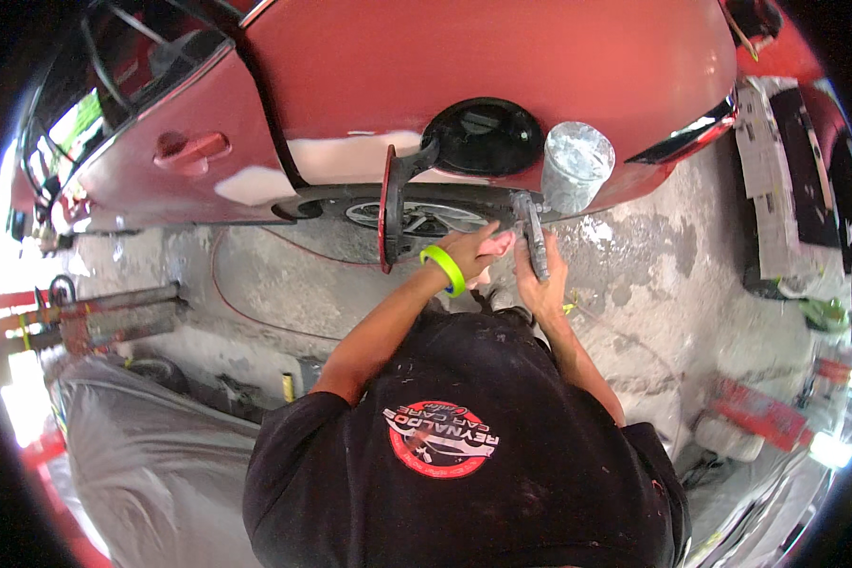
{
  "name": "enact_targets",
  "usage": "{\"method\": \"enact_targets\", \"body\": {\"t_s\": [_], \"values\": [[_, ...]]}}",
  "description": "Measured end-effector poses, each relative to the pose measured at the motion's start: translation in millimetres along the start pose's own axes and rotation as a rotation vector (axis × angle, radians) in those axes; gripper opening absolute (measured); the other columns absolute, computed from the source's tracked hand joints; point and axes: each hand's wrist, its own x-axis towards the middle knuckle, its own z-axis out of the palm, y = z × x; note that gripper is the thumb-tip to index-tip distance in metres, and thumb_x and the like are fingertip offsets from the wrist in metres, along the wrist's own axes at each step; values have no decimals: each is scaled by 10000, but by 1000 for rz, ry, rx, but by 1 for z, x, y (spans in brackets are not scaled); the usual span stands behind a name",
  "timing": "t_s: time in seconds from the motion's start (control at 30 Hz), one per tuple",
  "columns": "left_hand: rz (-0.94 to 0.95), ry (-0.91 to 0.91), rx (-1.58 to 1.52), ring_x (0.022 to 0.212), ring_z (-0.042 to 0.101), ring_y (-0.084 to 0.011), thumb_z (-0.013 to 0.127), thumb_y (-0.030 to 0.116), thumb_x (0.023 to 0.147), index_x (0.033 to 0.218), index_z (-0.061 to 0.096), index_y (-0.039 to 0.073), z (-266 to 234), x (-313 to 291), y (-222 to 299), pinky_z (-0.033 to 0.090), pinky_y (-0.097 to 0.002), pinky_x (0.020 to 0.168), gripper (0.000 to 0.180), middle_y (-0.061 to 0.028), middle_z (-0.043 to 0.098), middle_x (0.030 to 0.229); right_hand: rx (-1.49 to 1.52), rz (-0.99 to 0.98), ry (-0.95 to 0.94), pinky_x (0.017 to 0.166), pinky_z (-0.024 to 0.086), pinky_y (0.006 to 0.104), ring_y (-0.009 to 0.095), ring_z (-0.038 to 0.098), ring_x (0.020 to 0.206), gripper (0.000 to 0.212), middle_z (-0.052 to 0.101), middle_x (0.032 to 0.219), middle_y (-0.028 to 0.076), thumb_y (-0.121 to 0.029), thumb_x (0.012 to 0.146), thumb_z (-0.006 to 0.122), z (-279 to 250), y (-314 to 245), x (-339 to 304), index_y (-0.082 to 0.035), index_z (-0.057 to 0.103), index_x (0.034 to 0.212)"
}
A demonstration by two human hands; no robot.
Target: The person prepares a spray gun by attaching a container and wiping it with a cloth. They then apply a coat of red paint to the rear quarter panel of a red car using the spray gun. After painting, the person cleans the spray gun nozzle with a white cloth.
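Observation:
My right hand (545,275) is closed round the grip of a spray gun (530,232), its fingers partly hidden. A whitish, smeared paint cup (577,168) sits tilted on the gun, close to the red car's side. My left hand (466,254), with a yellow-green wristband (445,269), is just left of the gun. It is closed on what looks like a pink cloth (495,246); its fingers are partly hidden. The fuel flap (388,210) stands out from the red car (502,47), beside the black filler recess (483,137). Pale patches (355,156) mark the bodywork.
The car's wheel (417,220) lies beyond my left hand. A thin red hose (220,284) curves across the concrete floor (653,237). A grey cover (151,454) drapes something at lower left; a red box (759,414) and flat panels (767,161) are at right.

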Motion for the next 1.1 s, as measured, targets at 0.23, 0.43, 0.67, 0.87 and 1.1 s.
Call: {"method": "enact_targets", "body": {"t_s": [0.23,0.43,0.67,0.87,1.1], "values": [[-639,-546,-188,855,698,-379,435,642,921,993,702,91,-46,-96,-44,525,-443,811,616,-193,721,965,-70,227,146,720,507,417,344,673,769,326,668,856,212,-305,928,659,23,-29,-7,-27,617,1093],[-889,-327,-237,829,695,-297,463,634,930,949,705,57,25,-195,-197,503,-440,740,625,-165,722,913,-14,314,195,703,505,397,266,674,749,362,677,816,188,-354,924,667,43,-33,-8,-36,652,1097],[-1157,-194,-434,931,678,-323,535,590,914,1039,695,49,82,-263,-277,497,-438,824,578,-156,713,1044,25,359,221,669,500,374,194,637,696,389,676,757,156,-387,921,672,51,-27,-10,-34,677,1083],[-912,-304,-215,996,666,-359,582,572,897,1104,682,37,73,-229,-268,503,-434,875,582,-168,700,1122,51,314,302,642,493,369,174,613,659,401,663,718,150,-398,921,671,50,-25,-7,-18,678,1051],[-993,-147,-101,1096,651,-380,581,593,895,1176,661,-5,52,-196,-254,515,-441,899,665,-239,683,1135,59,289,290,603,465,395,212,613,626,380,635,672,151,-392,924,661,50,-13,-8,-13,649,932]]}}
